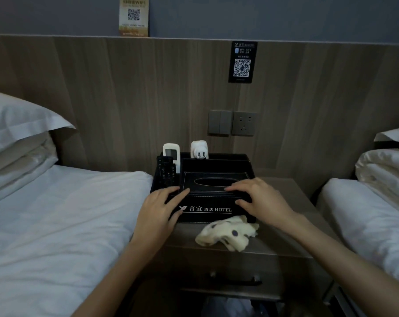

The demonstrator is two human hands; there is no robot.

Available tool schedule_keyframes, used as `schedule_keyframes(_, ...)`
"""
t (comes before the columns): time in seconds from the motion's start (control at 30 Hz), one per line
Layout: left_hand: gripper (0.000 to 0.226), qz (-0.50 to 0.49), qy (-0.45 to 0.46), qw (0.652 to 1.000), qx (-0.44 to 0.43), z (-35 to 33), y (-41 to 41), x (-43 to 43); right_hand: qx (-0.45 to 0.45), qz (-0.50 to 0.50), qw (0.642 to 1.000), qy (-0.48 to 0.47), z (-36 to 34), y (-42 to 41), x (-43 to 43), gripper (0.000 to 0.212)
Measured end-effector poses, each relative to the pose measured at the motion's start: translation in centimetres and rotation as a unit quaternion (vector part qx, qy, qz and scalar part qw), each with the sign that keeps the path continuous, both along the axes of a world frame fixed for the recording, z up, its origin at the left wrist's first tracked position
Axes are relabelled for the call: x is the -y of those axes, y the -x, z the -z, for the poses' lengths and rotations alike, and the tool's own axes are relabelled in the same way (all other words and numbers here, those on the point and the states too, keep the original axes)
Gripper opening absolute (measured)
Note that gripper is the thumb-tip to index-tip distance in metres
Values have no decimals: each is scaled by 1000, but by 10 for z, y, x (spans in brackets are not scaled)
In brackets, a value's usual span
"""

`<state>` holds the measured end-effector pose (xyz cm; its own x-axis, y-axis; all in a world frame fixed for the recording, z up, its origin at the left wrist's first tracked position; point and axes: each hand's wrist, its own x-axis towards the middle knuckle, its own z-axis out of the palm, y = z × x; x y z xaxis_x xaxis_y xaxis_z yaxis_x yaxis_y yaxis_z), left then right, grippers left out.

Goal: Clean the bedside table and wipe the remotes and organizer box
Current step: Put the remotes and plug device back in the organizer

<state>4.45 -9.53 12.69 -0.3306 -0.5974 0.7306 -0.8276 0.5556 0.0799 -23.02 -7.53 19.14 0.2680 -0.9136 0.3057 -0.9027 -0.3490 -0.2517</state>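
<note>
Moving the box (207, 203) should be a level, two-handed job, so the remotes (168, 167) standing in its left slot stay put. The left hand (162, 209) and right hand (260, 200) each clasp its front edge, fingers on top, thumbs on the front. It sits on the bedside table (294, 193), with the cloth (228, 233) just in front

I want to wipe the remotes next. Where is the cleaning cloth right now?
In the head view, the spotted cream cloth lies crumpled on the bedside table, just in front of the black organizer box, nearer the right hand.
</note>
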Motion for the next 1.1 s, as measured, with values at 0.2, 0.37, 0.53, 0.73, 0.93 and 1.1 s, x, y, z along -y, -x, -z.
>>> schedule_keyframes(0.2, 57, -19, 46, 999, -20, 2, 4, 11, -28, 17, 998, 46, 2, 0, 14, 43)
schedule_keyframes(0.37, 55, -27, 37, 998, -32, -1, 11, 31, -37, 35, 997, 53, 2, -1, 34, 43)
schedule_keyframes(0.53, 55, -33, 20, 998, -47, -3, 14, 59, -19, 44, 997, 62, 4, -3, 59, 41)
schedule_keyframes(0.73, 55, -42, 6, 997, -67, -4, 17, 91, -25, 48, 996, 68, 6, -5, 89, 39)
schedule_keyframes(0.93, 58, -56, -14, 994, -96, -3, 24, 122, -30, 59, 996, 64, 7, -4, 122, 38)
schedule_keyframes(1.1, 59, -50, -33, 992, -111, 1, 27, 142, -28, 68, 996, 57, 9, -2, 142, 39)
